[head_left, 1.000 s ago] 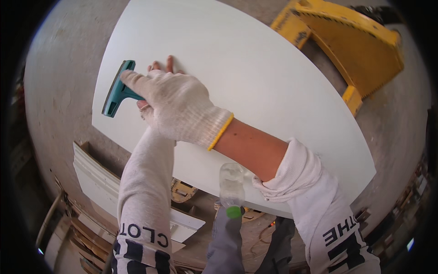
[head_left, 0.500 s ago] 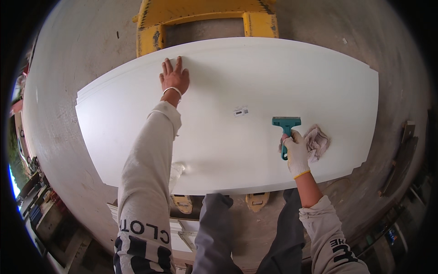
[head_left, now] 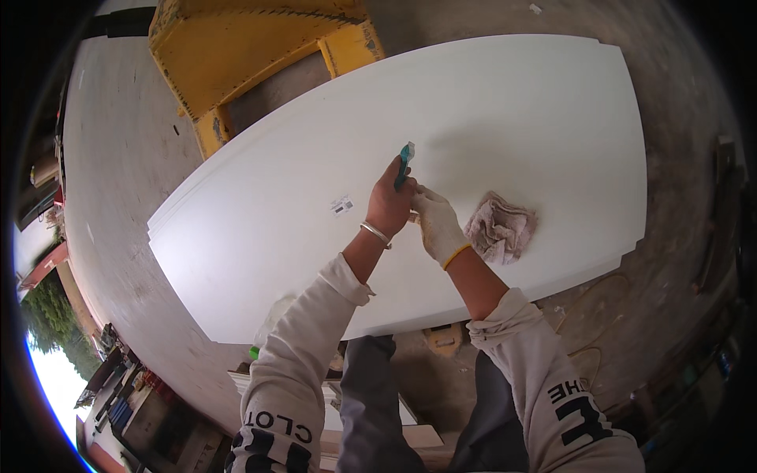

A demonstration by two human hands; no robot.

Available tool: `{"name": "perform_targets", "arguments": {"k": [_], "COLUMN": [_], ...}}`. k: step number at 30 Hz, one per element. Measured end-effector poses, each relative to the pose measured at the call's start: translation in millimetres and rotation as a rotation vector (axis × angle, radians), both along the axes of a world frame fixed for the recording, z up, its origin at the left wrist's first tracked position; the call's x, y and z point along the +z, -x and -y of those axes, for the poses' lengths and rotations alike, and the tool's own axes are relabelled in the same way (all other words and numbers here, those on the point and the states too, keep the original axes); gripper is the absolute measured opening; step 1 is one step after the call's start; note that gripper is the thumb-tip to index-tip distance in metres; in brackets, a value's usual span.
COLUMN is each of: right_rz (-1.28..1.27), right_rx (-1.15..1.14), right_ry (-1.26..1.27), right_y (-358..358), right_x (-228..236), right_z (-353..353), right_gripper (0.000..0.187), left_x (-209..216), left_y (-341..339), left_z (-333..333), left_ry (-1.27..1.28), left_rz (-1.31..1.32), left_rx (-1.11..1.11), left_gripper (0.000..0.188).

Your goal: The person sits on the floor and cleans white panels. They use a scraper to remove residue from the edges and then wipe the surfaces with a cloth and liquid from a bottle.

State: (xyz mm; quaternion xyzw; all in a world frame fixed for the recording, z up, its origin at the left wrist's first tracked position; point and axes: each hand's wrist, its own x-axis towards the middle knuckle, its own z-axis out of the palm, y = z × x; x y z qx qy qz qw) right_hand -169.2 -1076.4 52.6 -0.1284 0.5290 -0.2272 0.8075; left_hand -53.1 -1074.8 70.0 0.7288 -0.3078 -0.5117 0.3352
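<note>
Over a large white panel [head_left: 552, 102] my two hands meet near the middle. My left hand [head_left: 388, 201], bare with a bracelet at the wrist, is closed round a teal scraper [head_left: 404, 162], its head pointing away from me and seen edge-on. My right hand [head_left: 438, 225] wears a white glove with a yellow cuff. Its fingers are drawn together against the left hand; what they pinch, if anything, is hidden. A crumpled pinkish rag [head_left: 505, 229] lies on the panel right of the glove. A small printed label [head_left: 341, 206] is stuck on the panel left of my hands.
A yellow metal frame [head_left: 236, 55] stands against the panel's far left side. Partly behind my left sleeve is a clear bottle [head_left: 277, 310] with a green cap. The panel is stacked on others, and a yellow fork tip [head_left: 444, 340] sticks out beneath its near edge.
My left hand has left the panel's far side and taken the scraper. The gloved hand, which held it, has moved left to meet it. The view has turned.
</note>
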Motion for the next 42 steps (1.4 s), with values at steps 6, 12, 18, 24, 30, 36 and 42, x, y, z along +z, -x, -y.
{"name": "perform_targets", "arguments": {"k": [6,12,18,24,30,36,42], "right_rz": [-0.401,-1.914,-1.935,-1.879,-1.715,-1.598,-1.498], "right_rx": [0.247,0.523,0.607,0.733,0.72,0.648,0.523], "right_ry": [0.385,0.994,1.009,0.786,0.728,0.745,0.78], "right_y": [97,353,411,401,404,413,419], "right_x": [23,-95,-104,-84,-67,-62,-67], "right_z": [70,110,118,124,131,137,137], "right_gripper": [0.042,0.06,0.074,0.078,0.078,0.071,0.076], "left_x": [-39,-64,-60,-63,-62,-68,-76], "left_y": [-56,-95,-58,41,149,213,291], "left_z": [36,99,154,249,348,409,480], "left_ry": [0.23,0.017,0.135,0.248,0.237,0.295,0.384], "left_rz": [1.086,1.244,1.249,1.219,1.21,1.228,1.211], "left_rx": [-0.373,-0.709,-0.867,-0.954,-0.995,-1.077,-1.163], "left_gripper": [0.064,0.079,0.072,0.063,0.057,0.057,0.057]}}
